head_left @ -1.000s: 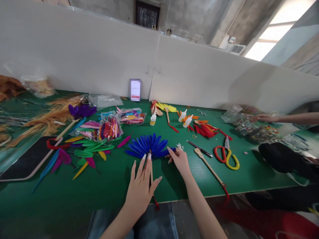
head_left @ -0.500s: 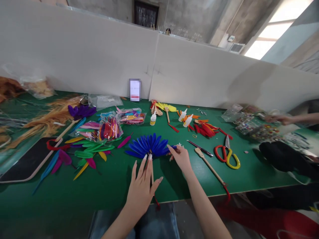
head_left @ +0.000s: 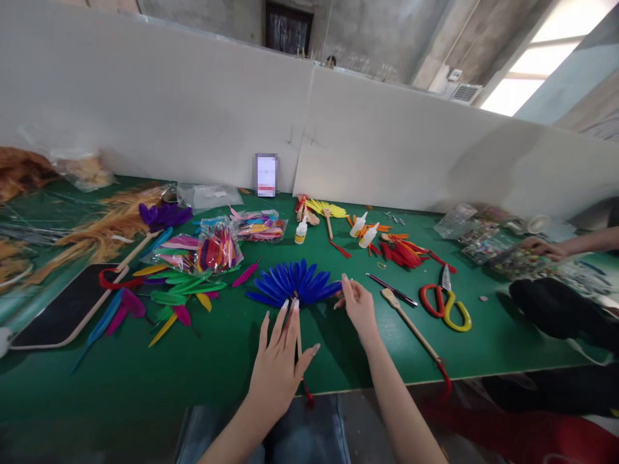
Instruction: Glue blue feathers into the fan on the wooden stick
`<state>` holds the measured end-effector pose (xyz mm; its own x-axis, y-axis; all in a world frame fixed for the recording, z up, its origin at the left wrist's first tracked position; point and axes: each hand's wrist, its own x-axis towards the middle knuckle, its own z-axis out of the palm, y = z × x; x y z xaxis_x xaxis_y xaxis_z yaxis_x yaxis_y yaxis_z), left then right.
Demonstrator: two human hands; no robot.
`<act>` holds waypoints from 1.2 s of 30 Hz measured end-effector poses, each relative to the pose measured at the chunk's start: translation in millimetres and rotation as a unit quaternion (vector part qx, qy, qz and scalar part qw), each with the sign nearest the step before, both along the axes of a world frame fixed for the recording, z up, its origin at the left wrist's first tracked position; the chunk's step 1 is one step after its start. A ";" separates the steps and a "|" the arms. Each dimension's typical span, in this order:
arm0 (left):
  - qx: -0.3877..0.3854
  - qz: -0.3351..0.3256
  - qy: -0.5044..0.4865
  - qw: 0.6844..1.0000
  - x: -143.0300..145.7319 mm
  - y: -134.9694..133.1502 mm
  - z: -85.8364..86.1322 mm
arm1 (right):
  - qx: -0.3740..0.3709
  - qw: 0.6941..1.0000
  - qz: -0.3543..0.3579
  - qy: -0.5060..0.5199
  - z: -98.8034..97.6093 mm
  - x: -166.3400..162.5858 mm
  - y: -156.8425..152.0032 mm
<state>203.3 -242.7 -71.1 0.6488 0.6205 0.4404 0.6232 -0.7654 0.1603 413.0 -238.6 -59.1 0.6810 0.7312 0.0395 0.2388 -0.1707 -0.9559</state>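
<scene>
A fan of blue feathers (head_left: 293, 282) lies on the green table (head_left: 203, 367), its thin wooden handle running back toward the front edge. My left hand (head_left: 279, 357) rests flat over that handle with fingers spread, fingertips touching the base of the feathers. My right hand (head_left: 356, 305) is at the fan's right edge, fingers pinched together near the outermost blue feather; what they pinch is too small to name.
Loose coloured feathers (head_left: 178, 290) and bagged feathers (head_left: 217, 248) lie to the left. A wooden stick (head_left: 411, 328), red-and-yellow scissors (head_left: 447, 303) and glue bottles (head_left: 362, 231) sit to the right. Another person's hand (head_left: 539, 246) works at the far right. White boards wall the back.
My right hand has shifted slightly right along the fan's edge and its fingers have drawn into a pinch. The other person's hand has moved right. My left hand stays put.
</scene>
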 end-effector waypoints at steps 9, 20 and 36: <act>-0.130 0.066 -0.134 0.980 -3.9 -5.0 10.6 | 0.069 0.889 0.122 -0.436 9.4 -43.9 -49.6; -0.149 0.094 -0.213 0.961 -6.9 -4.4 9.0 | -0.043 0.824 0.247 -0.508 8.7 -68.8 -31.7; -0.119 0.087 -0.195 0.970 -5.0 -2.0 1.9 | -0.046 0.826 0.256 -0.501 1.4 -66.1 -26.8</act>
<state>198.3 -244.7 -69.2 0.3370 0.8199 0.4628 0.5962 -0.5663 0.5691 346.9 -265.4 -57.8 -0.0577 0.9446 0.3232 0.9651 0.1357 -0.2241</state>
